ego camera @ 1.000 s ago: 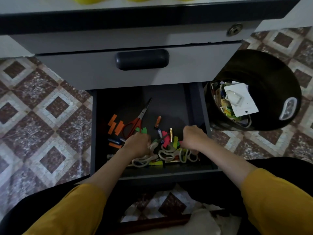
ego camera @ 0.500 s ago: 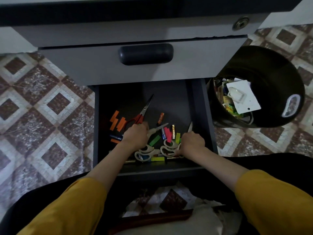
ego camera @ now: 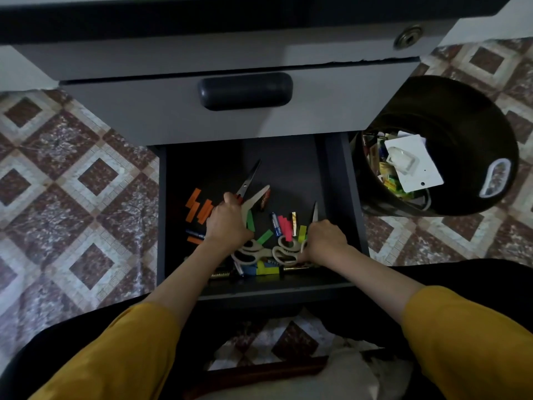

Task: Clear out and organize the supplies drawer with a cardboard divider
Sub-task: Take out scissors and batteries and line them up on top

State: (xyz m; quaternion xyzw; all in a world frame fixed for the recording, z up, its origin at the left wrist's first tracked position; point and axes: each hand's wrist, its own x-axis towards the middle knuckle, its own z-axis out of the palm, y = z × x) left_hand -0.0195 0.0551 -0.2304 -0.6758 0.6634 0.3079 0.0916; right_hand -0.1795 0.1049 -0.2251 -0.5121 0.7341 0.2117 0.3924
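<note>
The open bottom drawer holds scattered supplies: orange paper strips, pink, green and yellow strips, a battery and pens along the front. My left hand is closed around a pair of beige-handled scissors, whose blade points up past the red-handled scissors. My right hand grips a second beige-handled pair, its blade tip showing above the knuckles. No cardboard divider is in sight.
A black bin with discarded packaging stands on the tiled floor right of the drawer. The shut upper drawer with a dark handle overhangs the back. A pale bag lies between my knees.
Both hands slid from the front pile of scissors toward the back of the drawer, closing on one beige pair each and lifting the blades upward.
</note>
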